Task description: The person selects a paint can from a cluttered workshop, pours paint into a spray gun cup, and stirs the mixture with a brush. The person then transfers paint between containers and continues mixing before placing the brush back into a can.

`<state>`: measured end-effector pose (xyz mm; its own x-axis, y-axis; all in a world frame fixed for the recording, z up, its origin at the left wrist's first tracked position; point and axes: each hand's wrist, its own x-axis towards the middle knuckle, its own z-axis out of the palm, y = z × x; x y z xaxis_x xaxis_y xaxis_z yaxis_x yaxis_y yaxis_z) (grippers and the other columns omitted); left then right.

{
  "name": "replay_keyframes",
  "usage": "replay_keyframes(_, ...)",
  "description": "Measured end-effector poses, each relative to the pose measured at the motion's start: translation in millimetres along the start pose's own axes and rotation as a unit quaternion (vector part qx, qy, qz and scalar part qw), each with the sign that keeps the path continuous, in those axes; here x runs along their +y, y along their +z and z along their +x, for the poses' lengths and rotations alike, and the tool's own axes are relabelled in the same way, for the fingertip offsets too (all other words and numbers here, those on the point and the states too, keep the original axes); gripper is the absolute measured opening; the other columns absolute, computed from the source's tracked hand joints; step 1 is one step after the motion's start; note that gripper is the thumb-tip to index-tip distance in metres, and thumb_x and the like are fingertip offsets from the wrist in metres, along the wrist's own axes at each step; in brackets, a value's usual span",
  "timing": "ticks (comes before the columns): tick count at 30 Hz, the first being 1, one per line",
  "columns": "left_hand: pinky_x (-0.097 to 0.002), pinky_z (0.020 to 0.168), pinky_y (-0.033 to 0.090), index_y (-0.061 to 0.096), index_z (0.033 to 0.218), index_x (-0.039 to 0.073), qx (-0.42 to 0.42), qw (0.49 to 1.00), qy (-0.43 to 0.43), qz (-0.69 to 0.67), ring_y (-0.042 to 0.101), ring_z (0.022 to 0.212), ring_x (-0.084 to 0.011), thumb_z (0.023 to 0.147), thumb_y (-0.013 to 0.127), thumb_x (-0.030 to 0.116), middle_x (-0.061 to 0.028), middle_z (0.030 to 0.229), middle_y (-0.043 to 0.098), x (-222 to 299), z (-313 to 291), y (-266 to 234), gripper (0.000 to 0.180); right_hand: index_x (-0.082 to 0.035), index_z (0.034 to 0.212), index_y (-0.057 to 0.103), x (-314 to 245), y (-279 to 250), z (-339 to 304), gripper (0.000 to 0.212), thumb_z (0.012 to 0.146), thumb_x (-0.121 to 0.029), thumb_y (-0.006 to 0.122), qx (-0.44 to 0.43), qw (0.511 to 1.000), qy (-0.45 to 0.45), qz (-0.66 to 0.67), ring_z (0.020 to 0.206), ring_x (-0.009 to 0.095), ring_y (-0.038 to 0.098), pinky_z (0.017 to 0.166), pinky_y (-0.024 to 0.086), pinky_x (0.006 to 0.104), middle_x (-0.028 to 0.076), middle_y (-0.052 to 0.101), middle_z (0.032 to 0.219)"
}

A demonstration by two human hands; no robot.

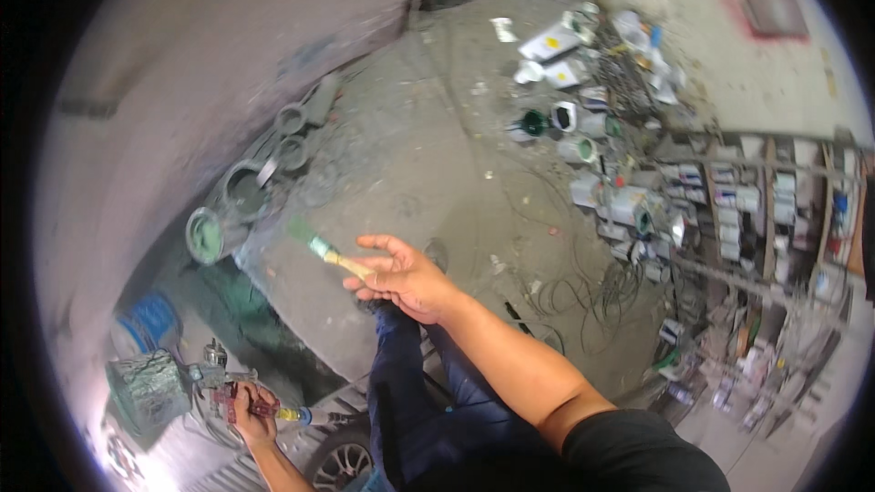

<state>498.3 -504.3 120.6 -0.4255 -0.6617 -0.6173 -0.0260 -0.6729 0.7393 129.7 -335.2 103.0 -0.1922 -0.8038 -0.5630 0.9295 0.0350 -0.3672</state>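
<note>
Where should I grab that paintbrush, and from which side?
Probably by the slim, pale handle of the paintbrush, coming from the picture's lower right, where the right hand holds it. The green bristles point up and left, so gripping there keeps fingers off them.

This looks like a paint workshop: buckets (233, 240) stand at the left, one green inside; open tins (592, 125) cluster on the stained floor (392, 164); shelves (770, 210) packed with containers (729, 224) fill the right side; a brush (346, 264) is green-tipped.
</note>
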Motion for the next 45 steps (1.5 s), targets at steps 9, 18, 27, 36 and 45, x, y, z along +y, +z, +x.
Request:
replay_keyframes(9,-0.0259,0.053,0.038,0.053,0.089,0.014,0.0,0.968,-0.03,0.249,0.051,0.063,-0.012,0.093,0.063,0.03,-0.0002,0.075,0.053,-1.7,6.3,166.3,0.019,-0.004,0.139,0.037,-54.8,-101.7,-135.5,0.059,0.083,-0.007,0.055,0.168,0.984,0.004,-0.053,0.075,0.016,0.057,0.062,0.044,0.0261,0.009,0.057,0.095)
replay_keyframes(18,-0.0253,0.05,0.033,0.049,0.078,0.008,-0.05,0.859,0.078,0.503,0.043,0.055,-0.0092,0.095,0.058,0.024,-0.0015,0.067,0.05,-111.9,23.7,376.0,0.025,-0.008,0.115,0.057,-97.6,-401.6,-224.0,0.031,0.092,-0.028,0.063,0.595,0.776,-0.128,-0.168,0.064,0.013,0.052,0.054,0.043,0.0303,0.002,0.055,0.074)
replay_keyframes(27,-0.0268,0.052,0.034,0.054,0.074,0.002,-0.122,0.789,0.025,0.602,0.043,0.057,-0.0091,0.091,0.059,0.023,-0.0019,0.067,0.051,-252.9,49.4,523.1,0.027,-0.013,0.118,0.045,-146.6,-720.7,-360.1,0.019,0.101,-0.022,0.044,0.664,0.618,-0.282,0.313,0.073,0.014,0.055,0.062,0.048,0.0307,0.001,0.054,0.085)
replay_keyframes(36,-0.0265,0.059,0.036,0.057,0.079,0.002,-0.151,0.753,-0.036,0.64,0.047,0.065,-0.0106,0.094,0.057,0.018,-0.0027,0.072,0.056,-320.7,53.5,569.4,0.022,-0.012,0.127,0.035,-197.0,-806.7,-344.2,0.031,0.101,-0.023,0.048,0.673,0.522,-0.346,0.395,0.099,0.026,0.059,0.095,0.048,0.0437,0.006,0.053,0.105)
replay_keyframes(45,-0.028,0.063,0.04,0.056,0.082,0.002,-0.161,0.785,-0.012,0.598,0.05,0.068,-0.0121,0.095,0.057,0.018,-0.0037,0.073,0.056,-312.5,65.2,567.2,0.02,-0.012,0.144,0.024,-205.5,-812.1,-384.2,0.051,0.1,-0.018,0.05,0.653,0.542,-0.341,0.403,0.096,0.033,0.062,0.076,0.058,0.0442,0.014,0.049,0.127)
